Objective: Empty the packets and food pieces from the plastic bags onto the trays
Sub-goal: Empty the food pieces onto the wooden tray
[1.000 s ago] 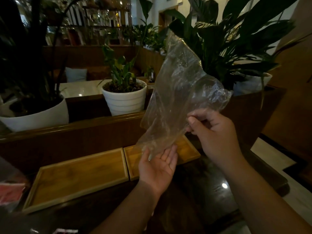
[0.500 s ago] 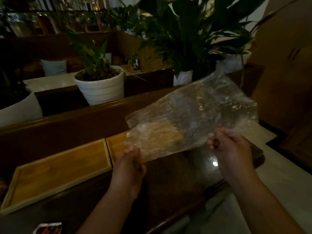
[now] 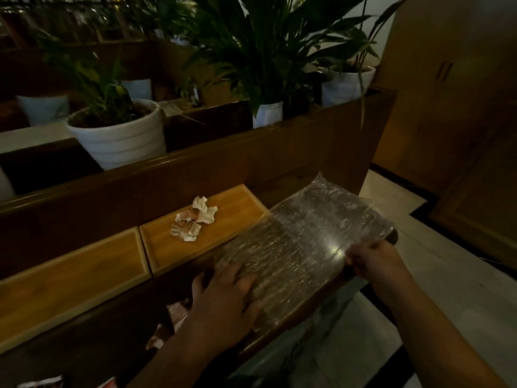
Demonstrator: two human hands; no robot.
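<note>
A dark, glossy wooden table carries two shallow rectangular trays of light, yellowish wood set end to end, touching at their short rims. The tray nearer the table's right end holds a small cluster of crumpled, pale food pieces with reddish patches, lying around its middle; the tray to its left is bare. Just right of the loaded tray, a clear, crinkled plastic bag lies spread nearly flat over the table's right end, and its wrinkled film catches a bright glint of light. The left hand rests palm down on the bag's near left part, fingers spread and pressing rather than pinching. The right hand is closed on the bag's near right edge, pinching the film. Behind the loaded tray runs a dark brown wooden partition, and beyond it stand leafy green plants in ribbed white ceramic pots. Near the table's front edge lie blurred red and white packets; no writing on them can be read.
</note>
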